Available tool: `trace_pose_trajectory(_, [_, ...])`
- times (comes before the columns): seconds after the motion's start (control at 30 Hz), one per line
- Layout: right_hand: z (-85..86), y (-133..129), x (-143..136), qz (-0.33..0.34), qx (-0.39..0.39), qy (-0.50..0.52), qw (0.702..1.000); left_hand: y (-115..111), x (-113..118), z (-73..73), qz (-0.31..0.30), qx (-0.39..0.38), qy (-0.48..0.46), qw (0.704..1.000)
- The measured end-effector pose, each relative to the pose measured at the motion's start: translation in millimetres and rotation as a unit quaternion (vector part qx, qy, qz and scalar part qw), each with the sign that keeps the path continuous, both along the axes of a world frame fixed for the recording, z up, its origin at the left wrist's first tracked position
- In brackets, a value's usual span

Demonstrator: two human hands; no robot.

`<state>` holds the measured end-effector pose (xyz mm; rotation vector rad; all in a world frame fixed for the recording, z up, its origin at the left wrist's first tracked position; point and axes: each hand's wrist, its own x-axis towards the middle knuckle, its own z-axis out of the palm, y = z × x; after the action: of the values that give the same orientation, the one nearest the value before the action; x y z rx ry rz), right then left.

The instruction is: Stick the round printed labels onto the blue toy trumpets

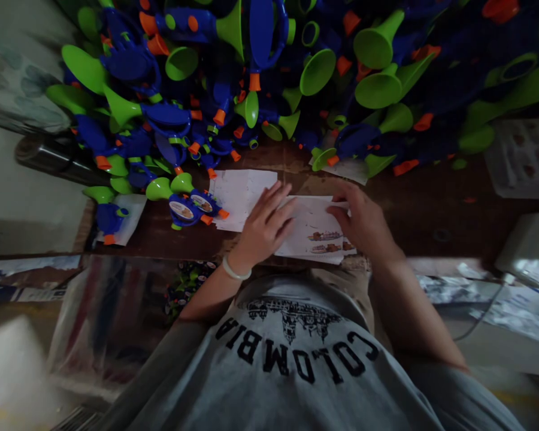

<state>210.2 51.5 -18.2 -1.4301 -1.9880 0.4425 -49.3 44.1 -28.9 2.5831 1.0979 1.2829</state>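
A stack of white sticker sheets, with a few small brown printed pictures near its lower right, lies on the table in front of me. My left hand rests across the left side of this stack, fingers stretched out and slightly blurred. At the upper right edge my right hand has its thumb and forefinger bent together on the sheet; the other fingers are hidden. Another pile of white sheets lies just beyond my left hand. Left of it are two blue toy trumpets with green bells, orange ends and oval labels.
A large heap of blue, green and orange toy trumpets fills the far side of the table. A dark bottle lies at the left. At the right sit a white box with a cable and a printed sheet.
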Motion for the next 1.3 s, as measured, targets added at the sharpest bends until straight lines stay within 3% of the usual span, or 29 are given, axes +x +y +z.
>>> trace_pose_trajectory(0.07, [9.5,-5,-5,0.008,0.017,0.06,0.998,10,21,5.0,-0.033,-0.001,0.011,0.999])
trace_pose_trajectory(0.17, [18.5,-14,-11,0.011,0.029,0.186,0.982,19,32,18.6,-0.042,-0.031,0.01,0.999])
trace_pose_trajectory(0.27, [19.1,-23,-11,0.032,-0.023,0.298,0.954,22,25,35.9,-0.037,-0.063,-0.05,0.996])
trace_pose_trajectory(0.37, [14.6,-30,-11,0.064,-0.063,0.33,0.94,22,14,48.4,-0.012,-0.088,-0.105,0.99])
trace_pose_trajectory(0.53, [15.6,-38,-13,0.039,0.005,0.292,0.956,19,7,57.6,0.046,-0.153,-0.122,0.98])
trace_pose_trajectory(0.7, [38.7,-42,-18,0.051,0.042,0.189,0.98,12,7,68.8,-0.013,-0.205,-0.111,0.972])
trace_pose_trajectory(0.87, [54.1,-46,-26,0.058,0.095,0.166,0.98,8,6,75.8,-0.031,-0.236,-0.109,0.965])
trace_pose_trajectory(1.2, [35.9,-57,-32,-0.003,0.243,0.122,0.962,12,5,70.8,0.035,-0.269,-0.128,0.954])
trace_pose_trajectory(1.3, [31.8,-63,-30,-0.026,0.325,0.153,0.933,16,0,69.5,0.061,-0.245,-0.14,0.957])
